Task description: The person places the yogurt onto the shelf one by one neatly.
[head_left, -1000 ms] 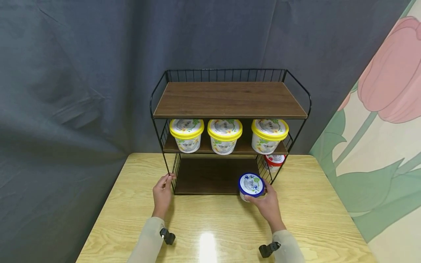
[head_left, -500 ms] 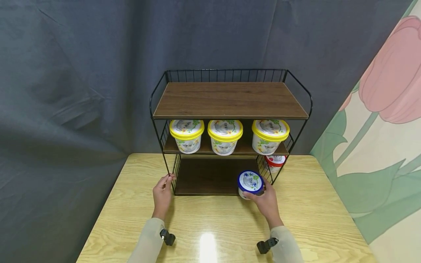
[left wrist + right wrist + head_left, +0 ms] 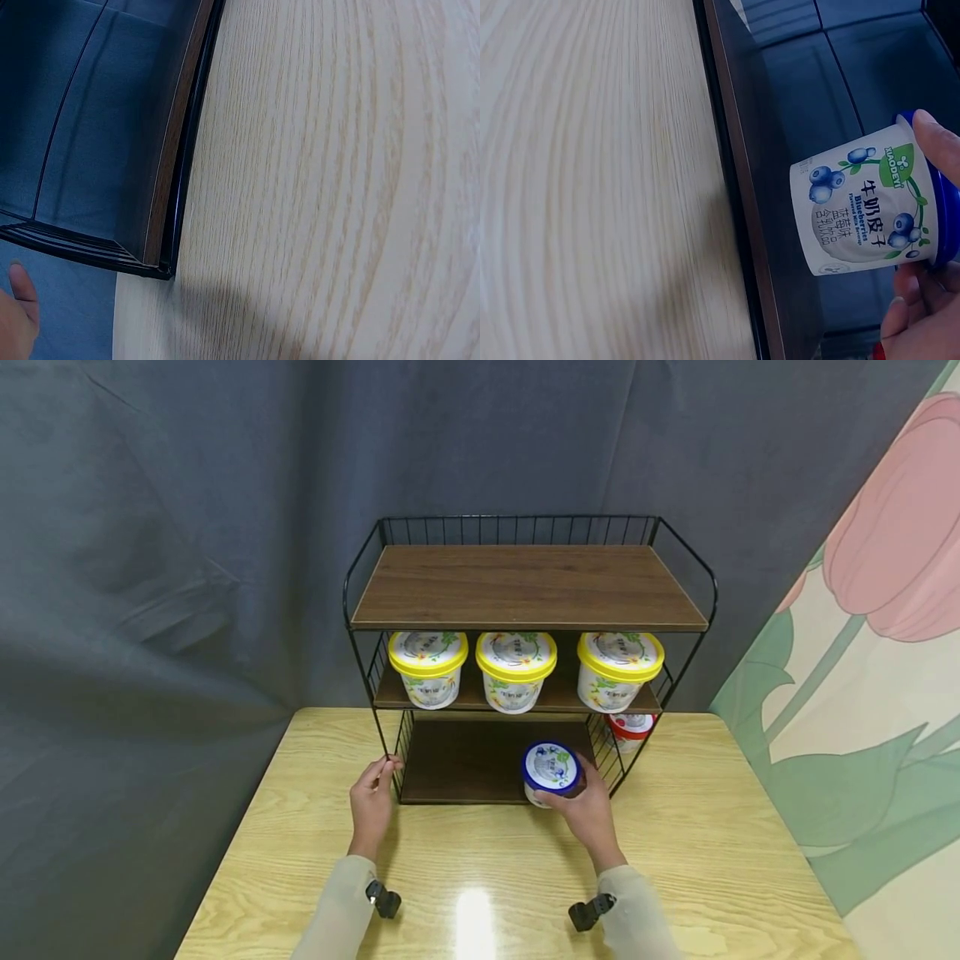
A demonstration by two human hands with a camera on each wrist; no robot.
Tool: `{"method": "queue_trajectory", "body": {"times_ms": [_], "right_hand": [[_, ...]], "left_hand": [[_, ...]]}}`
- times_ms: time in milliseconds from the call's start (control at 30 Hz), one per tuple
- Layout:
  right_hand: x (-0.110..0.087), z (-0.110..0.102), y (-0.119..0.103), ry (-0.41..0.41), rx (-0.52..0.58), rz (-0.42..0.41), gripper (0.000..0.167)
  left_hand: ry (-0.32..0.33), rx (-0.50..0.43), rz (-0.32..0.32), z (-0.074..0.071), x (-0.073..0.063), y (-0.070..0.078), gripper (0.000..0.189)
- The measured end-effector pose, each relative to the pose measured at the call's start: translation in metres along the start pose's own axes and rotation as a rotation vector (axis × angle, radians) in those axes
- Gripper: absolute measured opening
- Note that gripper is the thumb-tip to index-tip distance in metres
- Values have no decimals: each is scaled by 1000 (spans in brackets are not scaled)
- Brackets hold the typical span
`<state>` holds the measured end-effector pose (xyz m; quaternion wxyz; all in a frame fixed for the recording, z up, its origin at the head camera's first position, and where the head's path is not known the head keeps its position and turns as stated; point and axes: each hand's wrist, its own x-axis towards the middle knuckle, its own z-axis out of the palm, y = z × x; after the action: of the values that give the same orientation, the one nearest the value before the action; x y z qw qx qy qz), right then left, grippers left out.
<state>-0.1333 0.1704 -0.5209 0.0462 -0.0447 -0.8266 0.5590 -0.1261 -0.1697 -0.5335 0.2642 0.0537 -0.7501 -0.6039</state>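
Observation:
My right hand (image 3: 588,810) grips a white cup with a blue lid (image 3: 552,767) at the right front of the bottom shelf (image 3: 465,760). In the right wrist view, the blueberry milk cup (image 3: 862,202) shows its printed side, with thumb and fingers around the lid end. Whether its base touches the shelf board I cannot tell. My left hand (image 3: 371,802) pinches the front left post of the black wire rack (image 3: 380,731). Only part of that left hand (image 3: 16,319) shows in the left wrist view, beside the rack's lower corner.
Several other cups are near: three yellow-lidded ones (image 3: 427,668) on the middle shelf (image 3: 558,696) and a red-lidded one (image 3: 628,732) behind the rack's right side. The top shelf (image 3: 525,585) overhangs them. A wooden table (image 3: 480,852) carries the rack, with a dark curtain (image 3: 187,527) behind.
My right hand has moved left and slightly toward the back, carrying the blue-lidded cup further over the bottom shelf. The left hand has stayed at the post.

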Motion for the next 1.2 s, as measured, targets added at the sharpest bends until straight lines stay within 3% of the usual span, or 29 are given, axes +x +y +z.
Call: {"method": "queue_trajectory", "body": {"times_ms": [200,433,900,1200], "right_hand": [[-2,18,-8,-29,-47,29,107],[-4,38,-14,-68,27,56,107],[-3,72,-26,-78,87,-29,100],[-5,89,-37,-107,82,-23,98]], "left_hand": [[-11,7,17,-2,-1,2,25],[-12,-2,14,-2,0,1,25],[-9,26,-11,0,-1,14,26],[2,1,22,-1,0,2,23]]}}
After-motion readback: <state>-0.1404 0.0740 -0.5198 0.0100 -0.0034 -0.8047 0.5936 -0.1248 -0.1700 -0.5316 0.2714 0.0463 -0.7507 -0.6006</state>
